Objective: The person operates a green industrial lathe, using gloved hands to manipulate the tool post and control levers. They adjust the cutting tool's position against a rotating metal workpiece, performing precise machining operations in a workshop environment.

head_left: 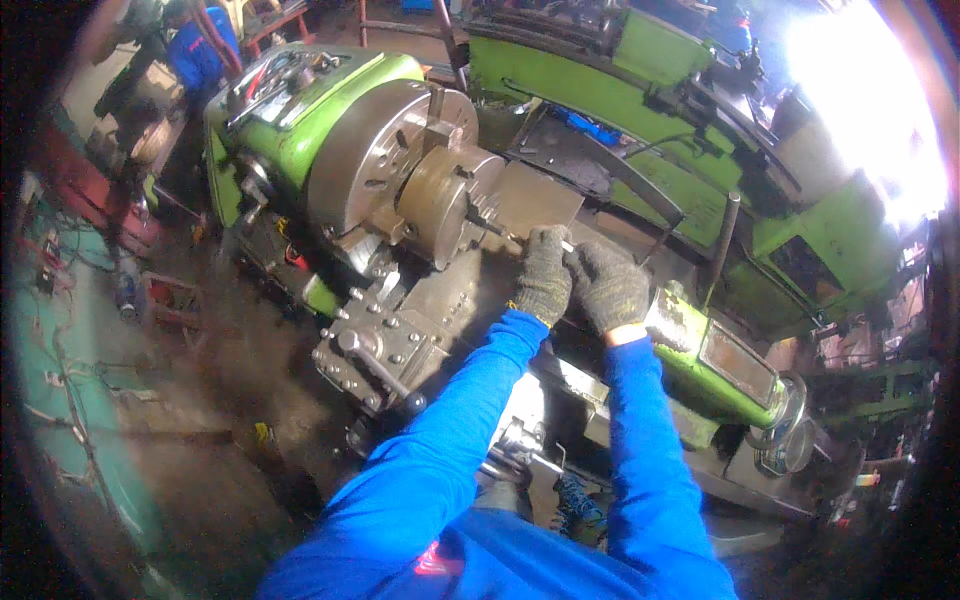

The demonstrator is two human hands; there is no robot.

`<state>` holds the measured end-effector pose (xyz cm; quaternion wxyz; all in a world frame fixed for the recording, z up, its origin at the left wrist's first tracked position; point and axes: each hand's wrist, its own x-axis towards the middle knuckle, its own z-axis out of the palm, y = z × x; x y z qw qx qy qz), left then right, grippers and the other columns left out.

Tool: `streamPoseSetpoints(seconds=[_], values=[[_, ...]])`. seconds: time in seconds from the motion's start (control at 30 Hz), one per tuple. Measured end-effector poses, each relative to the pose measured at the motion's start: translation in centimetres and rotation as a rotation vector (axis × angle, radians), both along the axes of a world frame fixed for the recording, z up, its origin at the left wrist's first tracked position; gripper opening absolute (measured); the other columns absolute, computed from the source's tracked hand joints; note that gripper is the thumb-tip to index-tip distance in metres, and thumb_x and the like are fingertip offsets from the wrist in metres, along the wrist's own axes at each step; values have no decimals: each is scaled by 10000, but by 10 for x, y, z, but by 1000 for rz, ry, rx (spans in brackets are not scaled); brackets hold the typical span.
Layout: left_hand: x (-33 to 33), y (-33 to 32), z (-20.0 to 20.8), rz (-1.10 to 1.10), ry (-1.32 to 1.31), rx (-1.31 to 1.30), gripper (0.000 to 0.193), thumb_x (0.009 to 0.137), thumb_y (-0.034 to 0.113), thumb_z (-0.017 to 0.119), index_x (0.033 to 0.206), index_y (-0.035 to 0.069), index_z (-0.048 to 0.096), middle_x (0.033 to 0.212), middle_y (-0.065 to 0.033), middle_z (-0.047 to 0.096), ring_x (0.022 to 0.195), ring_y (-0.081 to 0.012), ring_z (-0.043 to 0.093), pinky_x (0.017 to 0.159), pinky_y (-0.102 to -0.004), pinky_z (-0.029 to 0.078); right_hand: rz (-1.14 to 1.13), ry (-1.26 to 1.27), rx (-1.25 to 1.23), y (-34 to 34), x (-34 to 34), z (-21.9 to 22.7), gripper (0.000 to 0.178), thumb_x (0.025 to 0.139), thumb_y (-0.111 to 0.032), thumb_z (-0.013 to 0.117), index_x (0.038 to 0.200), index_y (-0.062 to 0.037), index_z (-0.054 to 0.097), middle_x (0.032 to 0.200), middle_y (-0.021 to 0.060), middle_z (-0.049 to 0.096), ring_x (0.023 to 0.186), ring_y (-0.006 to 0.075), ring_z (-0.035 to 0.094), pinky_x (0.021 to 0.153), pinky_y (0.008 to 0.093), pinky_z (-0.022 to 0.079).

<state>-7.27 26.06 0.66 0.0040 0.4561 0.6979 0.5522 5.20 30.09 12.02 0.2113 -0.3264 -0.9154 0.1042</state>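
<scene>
My left hand [545, 272], in a dark grey knitted glove, is closed round a slim metal rod [567, 246] lying between the lathe's chuck and tailstock. Right beside it, my right hand [611, 286], gloved the same way, is closed at the rod's other end, close to the green tailstock [678, 325]. A narrow tip sticks out past my left hand toward a smaller chuck [432, 208], which is clamped against the large round faceplate [350, 165]. The fingers cover most of the rod, so its exact kind is hidden.
The tool post [375, 345] with its lever stands left of my forearms. A handwheel [792, 440] sits at the tailstock's right end. The green headstock [295, 130] carries loose tools on top. Another green machine [600, 90] stands behind, and an upright bar [722, 245] rises at right.
</scene>
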Motion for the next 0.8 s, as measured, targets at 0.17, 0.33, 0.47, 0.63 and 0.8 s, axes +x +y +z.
streamPoseSetpoints(seconds=[0.17,0.33,0.47,0.63,0.8], values=[[40,-98,37,110,-31,-154,580,898,129,778,1416,23,539,1426,-257,523,1351,-449,496,1133,-506,439,144,-190,210,44,-14,1,224,855,-203,707,1074,-171,738,966,104,735,955,370,681,874,518,512],[58,-206,2,-26,83,-240,475,871,182,789,1289,36,619,1321,-207,591,1269,-413,550,1081,-499,463,176,-95,149,53,-40,-3,377,977,-464,623,1015,-130,794,953,146,747,1004,408,656,978,537,467],[65,-230,-13,-135,192,-383,378,868,231,769,1191,55,681,1223,-166,622,1190,-389,576,1030,-508,482,183,-273,219,91,-75,-12,542,1025,-559,527,921,-120,827,937,191,762,1054,426,650,1045,565,441],[62,-233,-24,-112,269,-259,290,885,260,725,1106,73,708,1175,-141,641,1164,-367,588,995,-499,497,396,-459,351,77,-109,23,496,1019,-471,598,894,-50,830,1084,226,749,1238,432,580,1114,605,416],[65,-241,-15,-87,252,-152,227,910,245,711,1065,79,708,1184,-130,650,1166,-358,589,987,-491,502,103,-114,169,94,-70,5,455,1018,-436,637,972,-22,818,1130,232,739,1179,421,620,1082,527,461]])
